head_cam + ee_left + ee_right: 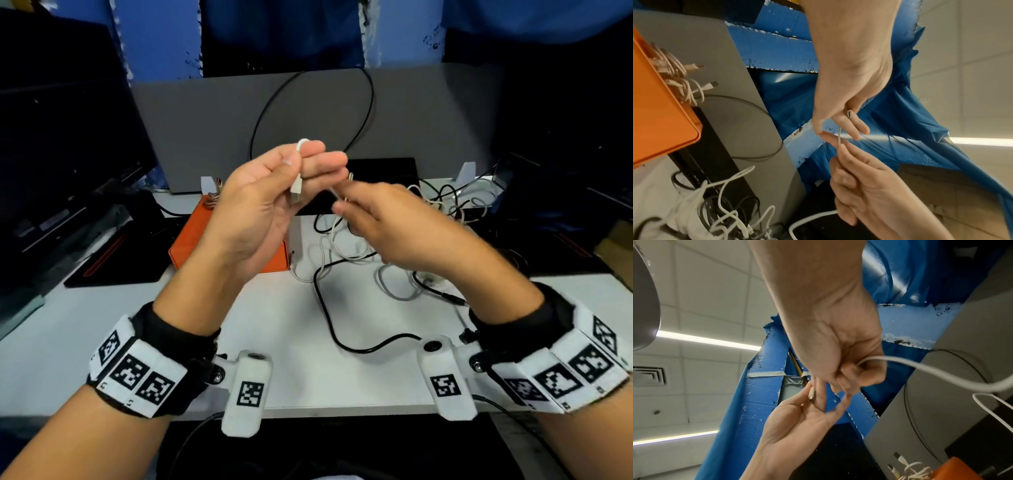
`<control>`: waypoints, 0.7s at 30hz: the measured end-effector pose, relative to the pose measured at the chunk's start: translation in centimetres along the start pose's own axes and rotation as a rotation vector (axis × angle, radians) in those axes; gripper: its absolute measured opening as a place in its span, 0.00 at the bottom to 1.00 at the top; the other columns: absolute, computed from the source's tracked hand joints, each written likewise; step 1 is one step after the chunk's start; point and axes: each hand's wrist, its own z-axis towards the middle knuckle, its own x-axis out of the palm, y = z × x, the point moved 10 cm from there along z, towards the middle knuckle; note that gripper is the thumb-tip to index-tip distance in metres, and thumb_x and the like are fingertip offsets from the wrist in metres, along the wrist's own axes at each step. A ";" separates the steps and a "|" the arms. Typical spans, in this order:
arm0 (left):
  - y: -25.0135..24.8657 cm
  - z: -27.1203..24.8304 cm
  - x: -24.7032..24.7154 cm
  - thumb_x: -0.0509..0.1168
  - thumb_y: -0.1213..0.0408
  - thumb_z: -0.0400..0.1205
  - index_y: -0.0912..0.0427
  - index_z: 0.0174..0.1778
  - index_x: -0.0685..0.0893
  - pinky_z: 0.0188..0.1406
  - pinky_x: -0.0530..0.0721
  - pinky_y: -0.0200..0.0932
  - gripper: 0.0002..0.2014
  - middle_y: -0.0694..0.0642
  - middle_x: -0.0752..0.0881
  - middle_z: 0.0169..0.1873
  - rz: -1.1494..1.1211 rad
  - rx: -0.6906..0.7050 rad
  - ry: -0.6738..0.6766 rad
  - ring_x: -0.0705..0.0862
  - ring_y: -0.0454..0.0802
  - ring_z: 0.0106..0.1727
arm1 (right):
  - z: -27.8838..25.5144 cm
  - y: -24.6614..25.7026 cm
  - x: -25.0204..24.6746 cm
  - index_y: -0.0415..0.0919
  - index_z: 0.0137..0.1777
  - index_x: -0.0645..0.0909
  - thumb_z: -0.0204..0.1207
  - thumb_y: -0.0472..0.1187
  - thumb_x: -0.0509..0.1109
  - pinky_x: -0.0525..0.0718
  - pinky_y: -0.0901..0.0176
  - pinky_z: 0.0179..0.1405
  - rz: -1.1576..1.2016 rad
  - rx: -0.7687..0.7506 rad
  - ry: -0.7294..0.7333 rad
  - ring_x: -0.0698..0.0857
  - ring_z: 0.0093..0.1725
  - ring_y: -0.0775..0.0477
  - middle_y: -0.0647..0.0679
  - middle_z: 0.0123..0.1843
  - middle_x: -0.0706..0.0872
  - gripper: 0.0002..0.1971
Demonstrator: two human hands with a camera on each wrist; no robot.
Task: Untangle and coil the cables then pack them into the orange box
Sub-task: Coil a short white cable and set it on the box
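My left hand [301,169] is raised above the table and pinches the plug end of a white cable [296,186]; the cable bends over its forefinger. Just to its right, my right hand [344,205] pinches the same cable a short way along. In the right wrist view the white cable [941,374] runs from my right hand [846,382] down to the right. The orange box [191,240] stands behind my left hand, and coiled cables [677,73] poke out of it. A tangle of white and black cables [356,250] lies on the table under my right hand.
A grey divider panel [212,120] stands behind the box with a black cable loop [371,102] against it. Dark monitors stand at the left [61,154] and far right. A black cable [329,318] snakes over the white table [102,325] toward me.
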 end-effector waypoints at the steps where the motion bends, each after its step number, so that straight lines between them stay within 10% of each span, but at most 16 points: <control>1: -0.3 0.0 -0.3 0.53 0.67 0.94 0.64 0.65 0.81 0.66 0.84 0.46 0.13 0.58 0.93 0.55 0.085 0.043 -0.028 0.91 0.56 0.61 | -0.1 0.2 0.8 0.46 0.56 0.81 0.93 0.48 0.58 0.83 0.43 0.41 -0.023 -0.009 0.073 0.75 0.30 0.53 0.52 0.30 0.78 0.11; 5: -1.0 -0.3 -0.3 0.57 0.66 0.93 0.65 0.68 0.84 0.65 0.85 0.43 0.13 0.57 0.93 0.57 0.464 0.141 -0.036 0.91 0.51 0.62 | -0.8 1.6 1.0 0.41 0.45 0.81 0.91 0.49 0.63 0.69 0.59 0.30 -0.032 -0.111 0.188 0.71 0.28 0.54 0.48 0.27 0.73 0.16; 9: -0.4 -0.8 1.8 0.61 0.68 0.91 0.63 0.62 0.89 0.59 0.83 0.36 0.11 0.55 0.94 0.50 0.658 0.131 0.175 0.91 0.46 0.55 | -0.9 1.7 -3.3 0.48 0.49 0.90 0.84 0.50 0.73 0.85 0.46 0.41 0.190 -0.140 -0.032 0.86 0.36 0.48 0.49 0.37 0.90 0.08; 13: 0.2 -1.2 2.1 0.63 0.61 0.88 0.60 0.59 0.90 0.55 0.83 0.39 0.12 0.54 0.92 0.40 0.423 -0.009 0.254 0.90 0.49 0.46 | -1.2 0.5 -7.1 0.44 0.48 0.83 0.83 0.46 0.75 0.72 0.53 0.32 0.360 -0.139 -0.356 0.72 0.30 0.51 0.52 0.29 0.76 0.07; 18: 0.4 -1.1 1.9 0.58 0.67 0.89 0.62 0.54 0.87 0.57 0.85 0.49 0.12 0.51 0.85 0.36 0.144 -0.061 0.248 0.85 0.45 0.36 | -0.5 1.2 -4.7 0.48 0.59 0.88 0.90 0.49 0.63 0.85 0.45 0.47 0.317 -0.162 -0.215 0.88 0.46 0.46 0.50 0.47 0.91 0.12; 21: 0.7 -1.2 2.5 0.54 0.69 0.90 0.65 0.53 0.82 0.54 0.87 0.45 0.11 0.52 0.86 0.36 0.154 -0.061 0.287 0.87 0.47 0.37 | -0.5 1.1 -4.7 0.45 0.52 0.88 0.90 0.47 0.64 0.77 0.55 0.39 0.345 -0.152 -0.224 0.79 0.35 0.57 0.47 0.39 0.87 0.12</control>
